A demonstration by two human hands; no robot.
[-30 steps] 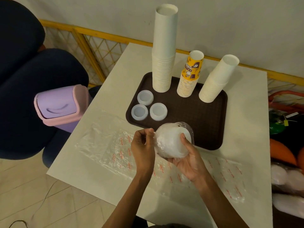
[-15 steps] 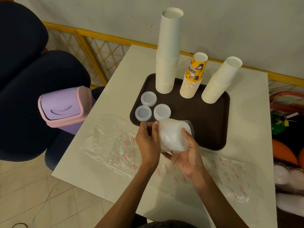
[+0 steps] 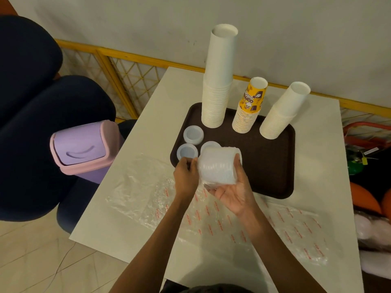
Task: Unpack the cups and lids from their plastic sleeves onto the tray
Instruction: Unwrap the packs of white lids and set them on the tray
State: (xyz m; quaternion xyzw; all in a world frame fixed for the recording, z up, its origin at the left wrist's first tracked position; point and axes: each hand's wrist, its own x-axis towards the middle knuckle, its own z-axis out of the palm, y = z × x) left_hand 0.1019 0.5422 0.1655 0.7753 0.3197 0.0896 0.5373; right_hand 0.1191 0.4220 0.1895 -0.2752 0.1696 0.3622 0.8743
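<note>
A stack of white lids (image 3: 218, 166), wrapped in a clear plastic sleeve, lies sideways over the front left edge of the brown tray (image 3: 273, 166). My right hand (image 3: 231, 192) cradles it from below, thumb curled over its right end. My left hand (image 3: 186, 176) pinches the sleeve at the stack's left end. On the tray stand a tall white cup stack (image 3: 218, 81), a yellow printed cup stack (image 3: 248, 106) and a leaning white cup stack (image 3: 283, 111). Two lid piles (image 3: 193, 135) (image 3: 187, 151) sit at the tray's left; a third (image 3: 208, 144) is half hidden behind the held stack.
Empty plastic sleeves with red print (image 3: 264, 225) lie spread over the white table (image 3: 317, 166) in front of the tray. A lilac and pink bin (image 3: 84, 149) stands left of the table by dark blue chairs. More wrapped packs (image 3: 374, 229) lie at the right edge.
Both hands have carried the wrapped lid stack a little forward and left, over the tray's front edge. My left hand has slid closer against the stack's left end.
</note>
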